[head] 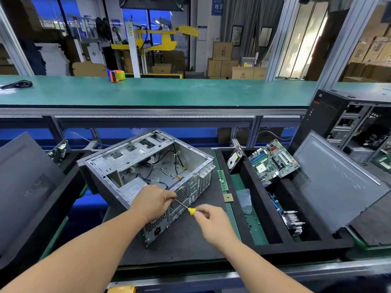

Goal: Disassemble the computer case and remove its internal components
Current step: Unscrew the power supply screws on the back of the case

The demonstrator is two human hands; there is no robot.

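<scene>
Forearms: both reach in from the near edge of the desk (190, 246), nearest the lens; a jolt of either elbow would likely throw the tool off its screw

Computer case (148, 176): lies on its side, open face up, on the dark mat near the middle of the desk, rear panel turned toward the near edge. It is the largest risk, I judge, since a hard push on the tool could slide or rock it on the mat

Power supply (132, 190): sits in the case's near-left corner, cables running off across the case floor; once its screws are out it may drop or drag on those cables if pulled before they are freed

Motherboard (274, 161): already out, propped in the tray toward the right edge, well apart from the work

Left hand (155, 205): rests on the case's rear panel, fingers pinching the metal shaft of the screwdriver (186, 208) near its tip; a slip could jab those fingers

Right hand (213, 223): blurred, fingertips gripping the yellow handle, apparently twisting; a tilted tip may chew up the screw head

Screw: hidden under the left hand, cannot tell how far out; loosened, it could fall inside the case
</scene>
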